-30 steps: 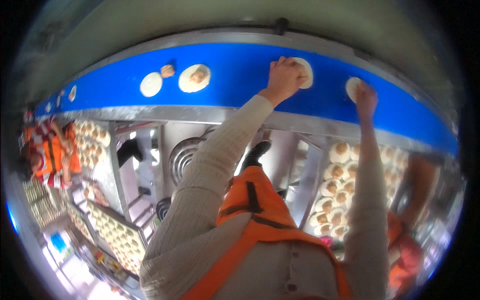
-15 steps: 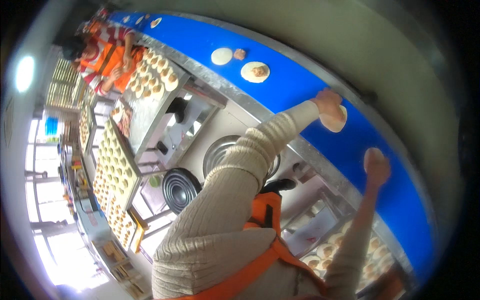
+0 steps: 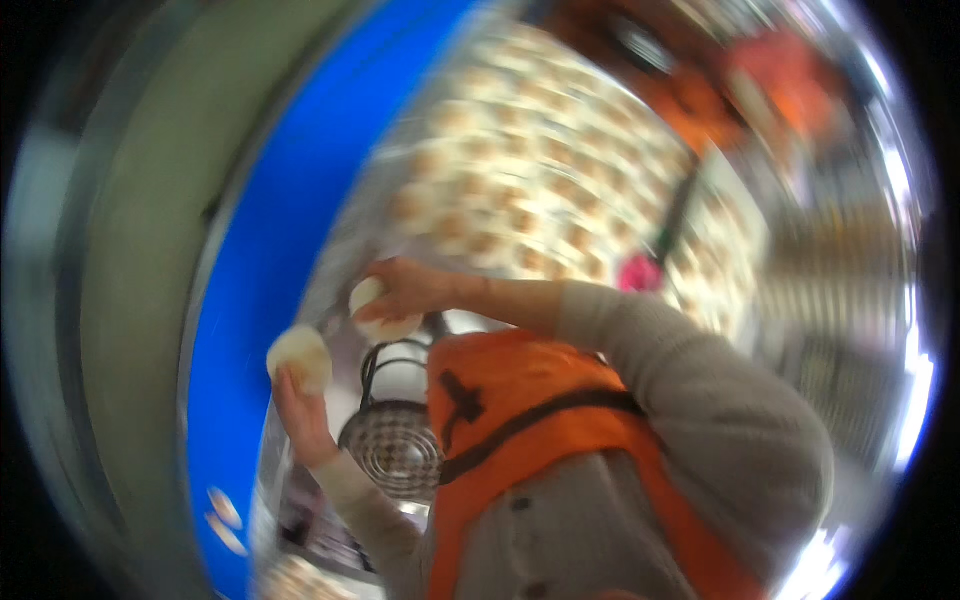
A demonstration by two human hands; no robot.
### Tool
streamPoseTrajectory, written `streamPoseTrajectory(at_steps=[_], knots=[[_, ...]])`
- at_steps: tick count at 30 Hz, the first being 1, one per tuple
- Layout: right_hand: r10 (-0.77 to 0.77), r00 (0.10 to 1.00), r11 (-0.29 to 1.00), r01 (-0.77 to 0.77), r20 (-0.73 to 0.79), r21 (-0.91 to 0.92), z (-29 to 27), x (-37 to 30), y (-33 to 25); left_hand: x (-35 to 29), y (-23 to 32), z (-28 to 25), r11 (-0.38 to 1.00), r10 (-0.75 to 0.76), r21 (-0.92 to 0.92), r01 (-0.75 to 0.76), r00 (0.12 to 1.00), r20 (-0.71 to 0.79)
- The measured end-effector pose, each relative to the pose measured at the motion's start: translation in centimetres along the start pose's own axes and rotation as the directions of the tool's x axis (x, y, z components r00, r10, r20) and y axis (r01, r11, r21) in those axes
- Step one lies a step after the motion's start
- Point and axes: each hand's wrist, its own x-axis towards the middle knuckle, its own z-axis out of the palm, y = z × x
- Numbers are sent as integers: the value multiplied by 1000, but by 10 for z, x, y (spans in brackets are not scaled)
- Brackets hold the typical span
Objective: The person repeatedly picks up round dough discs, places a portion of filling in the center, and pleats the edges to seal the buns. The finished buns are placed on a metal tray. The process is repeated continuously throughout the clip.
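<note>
A round, pale dough piece [image 3: 303, 350] rests in the fingers of my left hand [image 3: 305, 425], held up over the near edge of the blue conveyor belt [image 3: 255, 250]. To its right, my right hand [image 3: 412, 290] grips another pale dough piece [image 3: 372, 325], partly covered by the fingers. Both hands are in front of my orange apron, and the two dough pieces are apart. Motion blur hides whether either piece carries filling.
Rows of dough pieces with brown topping cover a table [image 3: 395, 225] at upper right. Two small pale pieces [image 3: 225, 508] lie on the belt at lower left. Beneath my hands is a dark ringed round object [image 3: 395, 450]. Another person in orange [image 3: 785, 85] is blurred at far right.
My view has swung sharply to the right. Both hands have come off the belt surface with dough pieces and are now closer to my body, beside the filled table.
</note>
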Motion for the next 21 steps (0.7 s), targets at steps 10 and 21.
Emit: streamPoseTrajectory(at_steps=[10,21], knots=[[453,450,785,208,-769,584,-82,-401,180,-113,-212,250,760,-645,424,492,502,576],[689,-275,698,503,-671,510,-109,-605,393,-272,-351,345,582,-805,706,404,165,569]])
